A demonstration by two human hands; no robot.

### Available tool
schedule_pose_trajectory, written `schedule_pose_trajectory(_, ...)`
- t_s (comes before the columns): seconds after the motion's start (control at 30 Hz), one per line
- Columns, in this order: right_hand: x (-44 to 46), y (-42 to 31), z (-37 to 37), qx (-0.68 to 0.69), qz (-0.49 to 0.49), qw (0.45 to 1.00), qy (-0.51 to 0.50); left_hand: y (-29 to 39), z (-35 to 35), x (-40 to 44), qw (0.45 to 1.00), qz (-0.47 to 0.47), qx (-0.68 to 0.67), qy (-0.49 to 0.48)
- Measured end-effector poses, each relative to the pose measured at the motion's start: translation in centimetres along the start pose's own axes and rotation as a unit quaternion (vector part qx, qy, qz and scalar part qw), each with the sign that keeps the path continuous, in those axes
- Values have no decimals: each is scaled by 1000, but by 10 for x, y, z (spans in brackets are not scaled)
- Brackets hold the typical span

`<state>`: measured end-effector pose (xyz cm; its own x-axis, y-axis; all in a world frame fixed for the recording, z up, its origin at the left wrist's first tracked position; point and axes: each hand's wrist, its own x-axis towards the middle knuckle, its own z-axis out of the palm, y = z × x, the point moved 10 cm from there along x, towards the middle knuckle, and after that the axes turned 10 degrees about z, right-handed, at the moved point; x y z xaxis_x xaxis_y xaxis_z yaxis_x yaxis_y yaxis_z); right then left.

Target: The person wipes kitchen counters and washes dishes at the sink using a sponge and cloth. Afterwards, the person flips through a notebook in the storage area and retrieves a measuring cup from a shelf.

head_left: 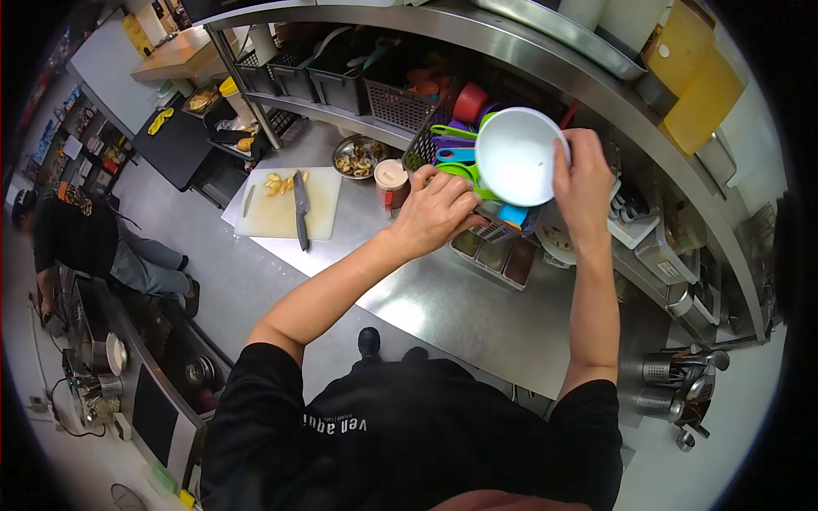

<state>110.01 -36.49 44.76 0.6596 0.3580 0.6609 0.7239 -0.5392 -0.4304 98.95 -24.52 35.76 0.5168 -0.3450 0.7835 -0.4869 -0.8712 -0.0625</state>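
Observation:
My right hand [588,183] grips the rim of a white bowl [521,153], thumb on the inside and fingers behind. The bowl is tilted, so its inside faces me; a small dark speck shows in it. My left hand [439,211] is closed at the near edge of a black perforated basket [492,232], its fingertips partly hidden. Green, purple and blue measuring cups and spoons [455,155] fill this basket, along with a red cup [470,102]. The bowl covers part of the basket's contents.
On the steel counter [426,285] lies a white cutting board [320,209] with a knife [302,213] and yellowish pieces [277,184]. Beside it stand a metal bowl of scraps [356,158] and a lidded container [391,177]. A steel shelf arches overhead. Another person [94,230] stands far left.

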Motion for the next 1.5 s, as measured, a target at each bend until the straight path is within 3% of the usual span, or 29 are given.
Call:
schedule_pose_trajectory(0.13,-4,25,-50,-26,37,989,139,-2,1,7,1000,22,1,6)
schedule_pose_trajectory(0.17,-9,47,-60,10,92,986,142,-6,0,11,1000,22,2,6)
schedule_pose_trajectory(0.2,-20,73,-67,98,209,964,131,-9,-1,16,1000,22,4,6)
schedule_pose_trajectory(0.27,-41,106,-89,146,252,946,142,-16,0,30,1000,21,1,-2)
schedule_pose_trajectory(0.33,-65,118,-114,140,186,959,160,-27,3,46,999,15,-25,-14)
schedule_pose_trajectory(0.4,-102,136,-116,171,264,941,127,-33,2,62,997,41,-49,-45)
schedule_pose_trajectory(0.47,-147,161,-101,195,323,925,44,-52,15,80,982,37,-177,-62)
schedule_pose_trajectory(0.53,-193,184,-78,142,350,926,-5,-78,18,102,992,19,-120,-16)
schedule_pose_trajectory(0.6,-234,178,-56,166,479,860,-57,-110,49,104,992,-53,-101,-51)
schedule_pose_trajectory(0.63,-247,179,-55,167,482,858,-50,-118,61,107,992,-45,-104,-53)
schedule_pose_trajectory(0.7,-275,181,-47,103,491,862,-74,-130,86,116,986,-72,-72,-135)
schedule_pose_trajectory(0.73,-285,177,-49,103,499,858,-68,-143,110,116,946,-127,-82,-287)
schedule_pose_trajectory(0.77,-290,171,-49,109,504,853,-76,-150,123,121,926,-130,-68,-347)
schedule_pose_trajectory(0.83,-296,170,-50,115,510,849,-82,-155,138,133,904,-130,-52,-405)
schedule_pose_trajectory(0.9,-303,167,-48,108,497,855,-99,-159,151,126,842,-148,18,-518)
schedule_pose_trajectory(1.03,-307,160,-57,110,497,856,-88,-160,167,123,835,-123,58,-534)
schedule_pose_trajectory(1.1,-317,167,-61,104,516,847,-77,-151,158,147,921,27,136,-363)
schedule_pose_trajectory(1.13,-317,165,-62,106,516,846,-75,-157,161,144,921,30,137,-363)
schedule_pose_trajectory(1.2,-315,162,-66,85,524,843,-85,-146,145,151,947,114,169,-247)
schedule_pose_trajectory(1.23,-313,162,-65,84,523,844,-86,-148,146,148,947,113,171,-247)
schedule_pose_trajectory(1.3,-303,162,-67,93,500,859,-62,-129,131,148,909,202,304,-199)
schedule_pose_trajectory(1.33,-295,163,-66,93,496,861,-65,-128,127,147,909,198,307,-199)
schedule_pose_trajectory(1.4,-264,153,-74,95,434,895,-21,-128,95,147,939,16,225,-262)
schedule_pose_trajectory(1.5,-205,135,-80,191,383,904,12,-121,67,127,922,-18,231,-311)
